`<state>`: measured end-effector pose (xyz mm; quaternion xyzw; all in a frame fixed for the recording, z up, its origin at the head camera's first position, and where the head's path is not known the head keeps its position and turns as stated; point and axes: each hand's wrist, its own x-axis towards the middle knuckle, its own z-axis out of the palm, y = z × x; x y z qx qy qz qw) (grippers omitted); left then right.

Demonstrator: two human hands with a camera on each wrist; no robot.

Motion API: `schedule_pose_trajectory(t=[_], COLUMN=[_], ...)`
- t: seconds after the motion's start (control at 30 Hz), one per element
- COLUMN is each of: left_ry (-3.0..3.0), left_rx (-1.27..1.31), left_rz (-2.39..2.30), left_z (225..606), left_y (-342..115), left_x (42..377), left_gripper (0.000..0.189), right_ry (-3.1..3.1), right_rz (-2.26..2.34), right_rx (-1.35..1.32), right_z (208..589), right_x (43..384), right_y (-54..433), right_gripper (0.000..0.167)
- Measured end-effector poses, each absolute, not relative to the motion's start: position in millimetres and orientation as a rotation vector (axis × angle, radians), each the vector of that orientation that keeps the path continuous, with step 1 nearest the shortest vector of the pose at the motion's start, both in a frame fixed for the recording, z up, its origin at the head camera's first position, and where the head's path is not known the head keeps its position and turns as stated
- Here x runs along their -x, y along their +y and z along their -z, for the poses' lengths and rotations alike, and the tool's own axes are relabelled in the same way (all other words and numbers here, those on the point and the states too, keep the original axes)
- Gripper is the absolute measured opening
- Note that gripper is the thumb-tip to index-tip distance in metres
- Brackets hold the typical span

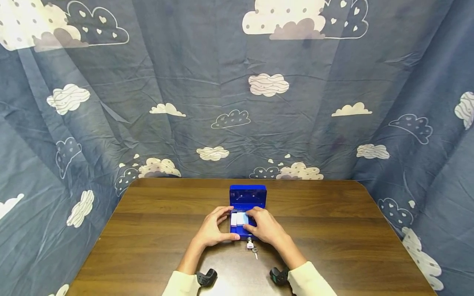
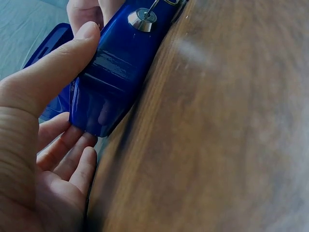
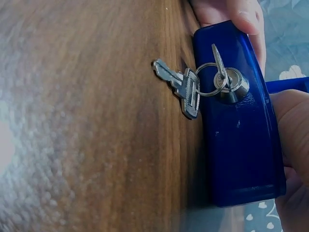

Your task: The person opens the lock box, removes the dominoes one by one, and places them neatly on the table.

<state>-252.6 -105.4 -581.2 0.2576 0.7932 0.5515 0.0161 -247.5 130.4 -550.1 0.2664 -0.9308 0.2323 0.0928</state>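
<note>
A small blue metal cash box (image 3: 241, 150) stands on the table with its lid (image 1: 248, 191) raised at the back. My left hand (image 1: 214, 228) spans its left side, thumb at the front edge and fingertips at the rear left corner. Inside the box lie a narrow white block (image 1: 233, 220) and a wider pale-blue-topped block (image 1: 242, 218). My right hand (image 1: 267, 226) reaches in from the right, thumb and fingers around the right end of the wider block. One key (image 3: 218, 60) sits in the round front lock (image 3: 235, 83); a second key (image 3: 191, 94) hangs from its ring.
The box stands near the middle of a brown wood-grain table (image 1: 155, 222). A dark curtain (image 1: 207, 61) with cloud prints hangs behind and on both sides. Black bands (image 1: 207, 278) are worn on both wrists.
</note>
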Motion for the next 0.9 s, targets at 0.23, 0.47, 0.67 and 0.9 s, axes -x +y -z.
schedule_pose_trajectory(t=[0.23, 0.47, 0.67, 0.9], left_ry=[2.457, 2.437, 2.427, 2.412], left_rx=[-0.805, -0.794, -0.807, -0.824], left_rz=[-1.725, -1.742, -1.754, -1.788], left_z=[582.7, 582.4, 583.1, 586.0], left_y=[-106.1, -106.5, -105.3, -104.5], left_x=[253.6, 253.6, 255.3, 255.4], left_gripper=[0.091, 0.092, 0.092, 0.095], right_ry=[-2.775, -2.796, -2.763, -2.759], right_rz=[-0.718, -0.753, -0.814, -0.899], right_rx=[-0.777, -0.747, -0.754, -0.744], right_z=[551.1, 550.7, 549.4, 550.6], right_x=[248.8, 249.0, 248.9, 249.2], right_y=[129.5, 129.1, 129.6, 131.4], right_gripper=[0.031, 0.031, 0.031, 0.042])
